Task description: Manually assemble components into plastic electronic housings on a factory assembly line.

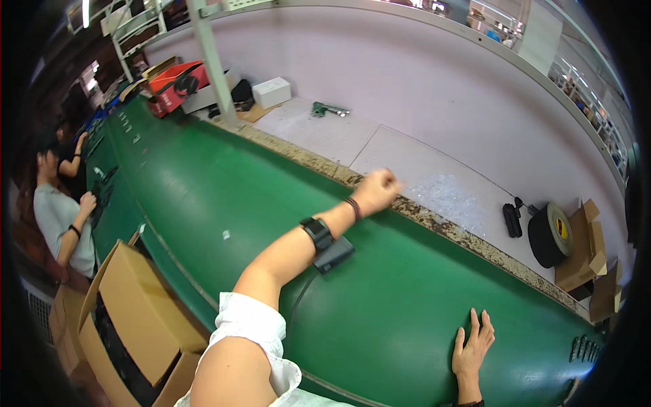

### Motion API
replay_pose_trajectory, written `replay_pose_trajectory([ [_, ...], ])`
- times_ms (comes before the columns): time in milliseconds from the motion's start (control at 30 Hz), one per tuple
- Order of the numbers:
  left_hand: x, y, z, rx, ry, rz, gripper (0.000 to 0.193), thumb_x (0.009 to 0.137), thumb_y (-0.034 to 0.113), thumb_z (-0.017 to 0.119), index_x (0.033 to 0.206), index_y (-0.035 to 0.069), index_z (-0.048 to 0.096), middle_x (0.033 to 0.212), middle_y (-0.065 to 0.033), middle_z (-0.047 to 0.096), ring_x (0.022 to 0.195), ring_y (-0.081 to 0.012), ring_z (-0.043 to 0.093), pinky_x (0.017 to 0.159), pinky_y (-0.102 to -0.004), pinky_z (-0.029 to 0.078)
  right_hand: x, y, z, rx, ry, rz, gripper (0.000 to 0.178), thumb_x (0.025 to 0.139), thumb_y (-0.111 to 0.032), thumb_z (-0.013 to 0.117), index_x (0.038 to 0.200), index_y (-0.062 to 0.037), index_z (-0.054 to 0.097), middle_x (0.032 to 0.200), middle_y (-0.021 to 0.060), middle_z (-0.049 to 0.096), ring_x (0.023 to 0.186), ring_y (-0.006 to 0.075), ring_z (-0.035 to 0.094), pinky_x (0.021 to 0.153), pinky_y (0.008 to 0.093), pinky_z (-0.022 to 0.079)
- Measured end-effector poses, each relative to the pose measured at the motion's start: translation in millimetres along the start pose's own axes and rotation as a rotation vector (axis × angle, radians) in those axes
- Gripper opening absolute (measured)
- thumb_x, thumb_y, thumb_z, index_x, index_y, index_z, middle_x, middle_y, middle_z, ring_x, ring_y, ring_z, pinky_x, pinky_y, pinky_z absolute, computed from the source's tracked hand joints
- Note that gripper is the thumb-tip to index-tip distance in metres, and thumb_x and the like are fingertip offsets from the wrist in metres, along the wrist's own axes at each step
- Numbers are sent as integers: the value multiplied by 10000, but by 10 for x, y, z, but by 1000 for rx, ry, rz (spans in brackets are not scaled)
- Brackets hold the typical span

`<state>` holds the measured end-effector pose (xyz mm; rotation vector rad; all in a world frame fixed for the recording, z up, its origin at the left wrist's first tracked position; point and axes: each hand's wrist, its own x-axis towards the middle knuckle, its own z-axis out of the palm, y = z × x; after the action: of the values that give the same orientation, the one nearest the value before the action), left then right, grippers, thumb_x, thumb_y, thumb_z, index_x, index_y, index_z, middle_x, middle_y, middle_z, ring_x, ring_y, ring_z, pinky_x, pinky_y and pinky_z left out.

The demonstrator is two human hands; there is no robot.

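Green belt (pixel 271 197): right hand (pixel 475 342) flat, fingers spread; left hand (pixel 378 190) fisted, contents hidden.

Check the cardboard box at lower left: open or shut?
Open: the cardboard box has its flaps folded outward, showing dark contents inside.

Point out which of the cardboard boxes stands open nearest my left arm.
The large open cardboard box at the lower left, beside the green conveyor belt and just left of your left arm's sleeve. The other cardboard boxes sit far right on the white shelf, by the black tape roll.

The green conveyor belt (pixel 224 183) lies open across mid-frame. An open cardboard box (pixel 132 319) blocks the lower left. A black tape roll (pixel 549 234) stands at right.
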<state>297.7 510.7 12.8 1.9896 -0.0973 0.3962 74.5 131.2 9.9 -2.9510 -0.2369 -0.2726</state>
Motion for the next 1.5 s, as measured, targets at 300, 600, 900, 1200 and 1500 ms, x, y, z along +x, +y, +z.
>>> replay_pose_trajectory([
  [300,-1179,403,634,276,-170,300,331,819,241,685,1077,73,563,973,-129,531,893,-280,567,777,-349,497,14,6,144,72,99,-25,453,913,-252,544,1342,-124,475,1404,148,404,1301,314,365,1066,437,271],
  [600,-1451,212,-251,343,5,90,193,825,123,674,986,24,638,971,-106,633,809,-201,628,758,-319,523,76,124,151,225,160,-46,464,877,-325,608,1287,-122,529,1364,114,448,1261,287,394,1048,420,287],
  [900,-1753,553,55,199,-135,54,203,845,129,659,1025,38,642,974,-101,628,789,-189,630,747,-315,522,1,209,216,312,135,-33,478,854,-341,647,1275,-136,548,1368,80,451,1270,269,385,1046,414,288],
  [1200,-1064,679,1363,197,-173,346,141,809,62,672,945,25,667,879,-126,612,821,-246,626,729,-335,515,96,469,195,388,303,-59,360,840,-295,653,1151,-115,625,1192,114,600,1139,289,527,965,408,404],
  [1500,-1874,1554,2211,-686,-583,-364,380,915,104,604,1240,-31,462,992,-123,644,861,-184,648,736,-267,549,-17,347,180,834,404,122,373,840,-130,650,1198,-87,557,1097,132,587,882,271,615,757,374,510],
])
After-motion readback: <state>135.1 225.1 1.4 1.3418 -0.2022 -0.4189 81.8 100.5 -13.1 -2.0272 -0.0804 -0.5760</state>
